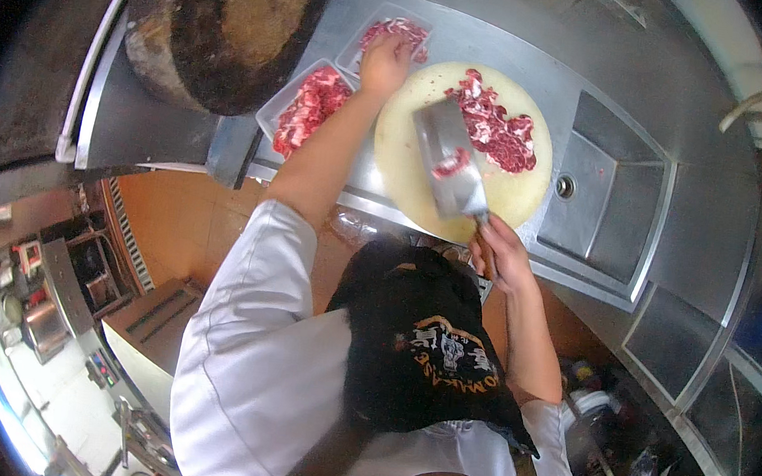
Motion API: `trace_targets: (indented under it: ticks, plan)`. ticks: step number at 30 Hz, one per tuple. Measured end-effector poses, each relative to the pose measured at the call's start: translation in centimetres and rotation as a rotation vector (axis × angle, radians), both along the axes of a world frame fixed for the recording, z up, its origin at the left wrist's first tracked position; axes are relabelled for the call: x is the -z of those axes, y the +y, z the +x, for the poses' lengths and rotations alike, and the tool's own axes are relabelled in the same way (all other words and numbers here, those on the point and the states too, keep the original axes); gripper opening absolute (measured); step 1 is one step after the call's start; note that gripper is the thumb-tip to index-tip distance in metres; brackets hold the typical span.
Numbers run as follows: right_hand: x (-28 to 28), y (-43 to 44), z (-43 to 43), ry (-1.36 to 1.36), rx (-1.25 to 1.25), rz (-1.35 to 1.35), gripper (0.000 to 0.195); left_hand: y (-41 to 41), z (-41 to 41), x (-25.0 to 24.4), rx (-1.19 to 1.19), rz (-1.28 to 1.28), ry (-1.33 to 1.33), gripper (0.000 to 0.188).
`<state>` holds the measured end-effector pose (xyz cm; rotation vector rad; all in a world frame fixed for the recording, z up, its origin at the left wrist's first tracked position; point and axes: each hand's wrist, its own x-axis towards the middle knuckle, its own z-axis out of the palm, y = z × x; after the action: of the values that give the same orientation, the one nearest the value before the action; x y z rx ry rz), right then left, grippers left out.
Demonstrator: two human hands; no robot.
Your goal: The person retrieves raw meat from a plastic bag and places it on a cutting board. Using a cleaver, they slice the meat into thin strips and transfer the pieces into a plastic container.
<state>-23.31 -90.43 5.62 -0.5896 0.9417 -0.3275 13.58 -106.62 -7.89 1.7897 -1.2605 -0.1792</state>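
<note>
My right hand [507, 252] grips the wooden handle of a broad cleaver [441, 138]. The blade lies flat above a round pale chopping board [400, 138], and a small scrap of meat [452, 164] clings to it. Sliced raw red meat [496, 129] is spread on the board to the right of the blade. My left hand [384, 67] reaches into the far clear plastic tub [350, 52], over sliced meat [399, 29]; its fingertips are partly hidden, so a hold cannot be made out. Beneath my left forearm a nearer tub [271, 114] holds larger pieces of raw meat [311, 106].
A thick round wooden chopping block [199, 25] stands at the left of the steel counter [486, 40]. Right of the board is a steel sink [585, 195] with a drain. A steel wall rises behind the counter. Orange floor tiles [178, 220] show below its front edge.
</note>
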Motion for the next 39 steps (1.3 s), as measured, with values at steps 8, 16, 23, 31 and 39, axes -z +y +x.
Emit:
trace_targets:
  ticks: [8,16,23,31,39]
  plan:
    - [7.5,5.3,-15.1,0.062,0.389,-0.063,0.036,-3.0,-2.1,0.5,0.102,0.213,-0.196,0.037]
    - [11.7,2.0,-16.0,0.097,0.471,-0.032,0.036,-7.4,-1.9,-3.7,0.668,0.833,-1.261,0.038]
    - [12.1,-1.1,-16.5,0.103,0.348,-0.016,0.035,-9.2,-1.8,-1.2,0.730,0.946,-1.473,0.037]
    - [10.3,-6.0,-15.0,0.159,0.202,-0.018,0.034,-8.7,-1.1,-4.9,0.434,0.630,-0.854,0.031]
    - [11.0,-6.4,-12.6,0.140,0.161,-0.002,0.026,-0.6,0.0,-3.9,-0.212,0.508,-0.560,0.047]
